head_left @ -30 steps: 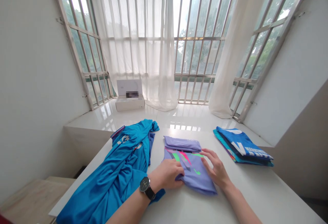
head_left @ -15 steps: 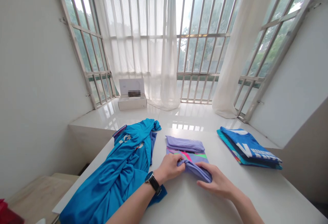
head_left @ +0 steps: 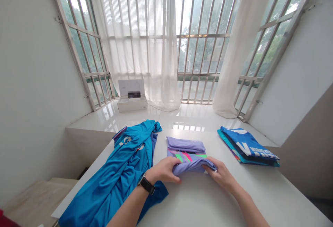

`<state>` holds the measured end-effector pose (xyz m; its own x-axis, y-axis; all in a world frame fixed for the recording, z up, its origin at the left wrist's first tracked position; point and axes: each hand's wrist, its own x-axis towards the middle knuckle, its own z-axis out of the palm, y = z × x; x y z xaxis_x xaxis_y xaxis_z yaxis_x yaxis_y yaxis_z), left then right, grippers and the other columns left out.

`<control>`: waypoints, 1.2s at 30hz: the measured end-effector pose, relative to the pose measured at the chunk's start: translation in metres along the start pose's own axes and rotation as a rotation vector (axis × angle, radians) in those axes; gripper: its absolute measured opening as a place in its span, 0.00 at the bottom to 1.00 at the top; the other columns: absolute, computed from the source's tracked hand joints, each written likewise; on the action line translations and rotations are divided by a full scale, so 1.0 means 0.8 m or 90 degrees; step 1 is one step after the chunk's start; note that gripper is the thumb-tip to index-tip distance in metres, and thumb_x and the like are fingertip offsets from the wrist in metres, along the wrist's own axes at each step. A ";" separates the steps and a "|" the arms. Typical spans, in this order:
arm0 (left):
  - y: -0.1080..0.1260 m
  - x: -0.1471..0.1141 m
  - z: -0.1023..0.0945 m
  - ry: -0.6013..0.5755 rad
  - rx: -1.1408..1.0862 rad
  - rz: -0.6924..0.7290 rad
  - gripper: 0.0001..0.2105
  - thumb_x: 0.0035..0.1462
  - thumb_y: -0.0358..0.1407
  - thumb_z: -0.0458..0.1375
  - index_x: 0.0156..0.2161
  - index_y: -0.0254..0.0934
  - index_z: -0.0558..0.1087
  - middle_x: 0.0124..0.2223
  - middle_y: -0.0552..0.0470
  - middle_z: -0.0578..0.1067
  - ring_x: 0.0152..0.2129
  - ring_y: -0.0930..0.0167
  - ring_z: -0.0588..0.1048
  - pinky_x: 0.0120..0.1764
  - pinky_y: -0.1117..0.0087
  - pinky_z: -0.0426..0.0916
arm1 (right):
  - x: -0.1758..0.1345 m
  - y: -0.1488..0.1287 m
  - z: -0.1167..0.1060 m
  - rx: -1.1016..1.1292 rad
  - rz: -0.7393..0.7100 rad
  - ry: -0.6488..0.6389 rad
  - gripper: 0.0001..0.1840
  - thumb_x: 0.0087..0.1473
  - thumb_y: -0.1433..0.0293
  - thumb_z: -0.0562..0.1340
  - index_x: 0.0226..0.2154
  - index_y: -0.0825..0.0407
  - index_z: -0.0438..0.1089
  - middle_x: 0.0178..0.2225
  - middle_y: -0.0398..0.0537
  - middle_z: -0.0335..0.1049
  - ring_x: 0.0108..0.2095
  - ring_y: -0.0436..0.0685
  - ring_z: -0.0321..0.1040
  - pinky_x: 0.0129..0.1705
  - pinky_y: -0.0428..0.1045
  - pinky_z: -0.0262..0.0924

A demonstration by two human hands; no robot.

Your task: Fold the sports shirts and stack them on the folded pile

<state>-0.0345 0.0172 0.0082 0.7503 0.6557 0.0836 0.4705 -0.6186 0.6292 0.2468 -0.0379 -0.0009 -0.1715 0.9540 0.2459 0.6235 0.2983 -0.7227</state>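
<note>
A lavender shirt [head_left: 186, 145] with pink and green stripes lies on the white table in front of me, its far end folded over. My left hand [head_left: 166, 169], with a dark watch on the wrist, grips the left end of the shirt's near fold between thumb and fingers. At the other end of that fold, my right hand [head_left: 220, 173] pinches the fabric, thumb underneath. The near fold bows up slightly between both hands. A loose blue shirt [head_left: 125, 171] is spread along the left, close to my left forearm.
Folded blue shirts [head_left: 248, 147] are stacked on the right of the white table [head_left: 197, 202]. An open white box [head_left: 132, 104] stands on the window sill. Sheer curtains [head_left: 163, 46] hang before barred windows, and a wooden surface [head_left: 33, 199] is low on the left.
The near fold, bunched and slanted before, is now stretched wider and straighter. My left hand has shifted slightly left, and my right hand has moved to the fold's right end. The view has shifted slightly.
</note>
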 end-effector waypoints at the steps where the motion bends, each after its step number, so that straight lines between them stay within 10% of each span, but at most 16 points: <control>1: -0.002 -0.002 -0.003 0.003 0.017 -0.006 0.16 0.44 0.36 0.66 0.40 0.38 0.75 0.36 0.53 0.75 0.31 0.68 0.70 0.32 0.73 0.61 | 0.000 0.000 0.000 0.002 -0.007 0.005 0.16 0.59 0.58 0.57 0.35 0.50 0.75 0.34 0.48 0.76 0.35 0.59 0.71 0.41 0.52 0.65; 14: -0.017 0.003 -0.016 0.095 -0.111 0.009 0.19 0.58 0.31 0.51 0.51 0.39 0.78 0.43 0.50 0.81 0.38 0.66 0.76 0.41 0.72 0.67 | -0.002 0.009 -0.003 0.005 0.035 0.025 0.19 0.57 0.53 0.59 0.32 0.50 0.76 0.28 0.44 0.74 0.31 0.58 0.67 0.37 0.50 0.63; 36: -0.025 0.017 0.007 0.177 0.020 -0.147 0.15 0.61 0.45 0.56 0.34 0.37 0.80 0.31 0.51 0.79 0.27 0.69 0.73 0.28 0.72 0.57 | 0.005 0.025 0.014 -0.044 0.151 0.078 0.29 0.57 0.44 0.52 0.31 0.48 0.76 0.31 0.46 0.78 0.35 0.60 0.71 0.39 0.48 0.60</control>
<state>-0.0311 0.0363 -0.0075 0.4704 0.8694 0.1515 0.6294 -0.4509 0.6329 0.2501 -0.0276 -0.0218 0.0763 0.9852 0.1536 0.6868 0.0598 -0.7244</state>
